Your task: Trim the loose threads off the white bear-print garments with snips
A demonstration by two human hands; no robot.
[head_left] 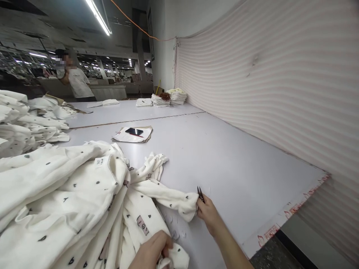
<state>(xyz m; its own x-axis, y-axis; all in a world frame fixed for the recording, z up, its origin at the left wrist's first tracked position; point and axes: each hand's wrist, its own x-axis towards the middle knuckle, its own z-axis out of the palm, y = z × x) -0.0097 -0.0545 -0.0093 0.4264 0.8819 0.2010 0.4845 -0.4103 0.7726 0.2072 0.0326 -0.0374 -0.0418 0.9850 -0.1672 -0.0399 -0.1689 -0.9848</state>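
A pile of white printed garments [70, 194] spreads over the left and front of the table [224, 160]. One shows a 2XL label at its neck. My right hand [209, 215] is closed around small dark thread snips [200, 194], blades pointing up and away. Its fingers also touch the cuff end of a white sleeve [174, 198] that stretches right from the pile. Lower down, my left hand [155, 248] is closed on the white fabric near another sleeve end [179, 256]. Its fingertips are partly hidden. Small pale scraps lie on the table between the hands.
A dark phone [134, 131] and a red pen lie on a stack of papers [146, 136]. Folded stacks [160, 100] stand at the back. More white garments [17, 127] heap at left. A striped cloth [266, 82] hangs along the right. A person [80, 82] stands far left.
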